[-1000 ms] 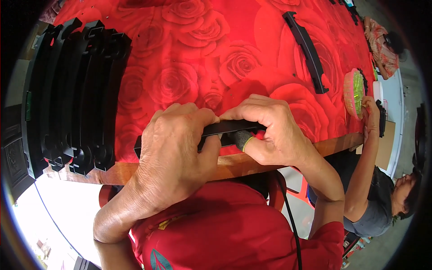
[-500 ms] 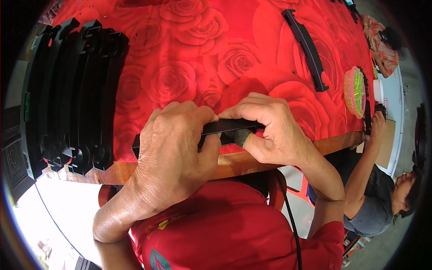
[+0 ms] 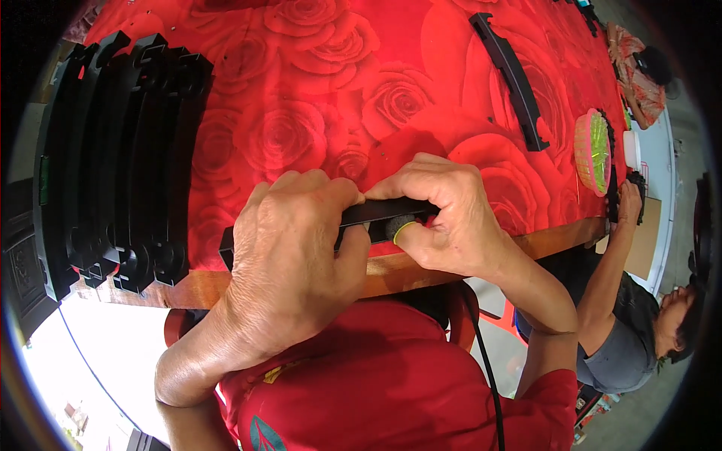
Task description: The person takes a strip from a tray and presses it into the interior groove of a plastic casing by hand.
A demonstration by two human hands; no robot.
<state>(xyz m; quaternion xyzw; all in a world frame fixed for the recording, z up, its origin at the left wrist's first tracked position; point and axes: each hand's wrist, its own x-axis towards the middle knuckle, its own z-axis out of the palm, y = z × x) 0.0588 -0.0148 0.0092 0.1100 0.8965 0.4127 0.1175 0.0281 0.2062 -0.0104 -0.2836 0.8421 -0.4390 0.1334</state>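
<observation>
A long black plastic strip [image 3: 395,208] lies across the near edge of the table, and both of my hands grip it. My left hand [image 3: 289,237] is closed around its left part, with fingers on the far side and thumb on the near side. Closed on the right part is my right hand [image 3: 451,214], its index fingertip close to the left one. A dark cover with a yellow-green band [image 3: 404,228] sits on my right thumb, which presses against the strip's near side. My hands hide much of the strip.
Several similar black strips [image 3: 139,173] stand side by side at the left. One more black strip [image 3: 513,83] lies at the far right. A pink basket [image 3: 581,154] holds green pieces. Beyond it, a co-worker's hand [image 3: 629,203] touches dark parts. The table's wooden edge [image 3: 406,274] runs close to me.
My right thumb has shifted slightly along the strip's near side. Both hands keep their grip in nearly the same place. The co-worker's hand has moved a little.
</observation>
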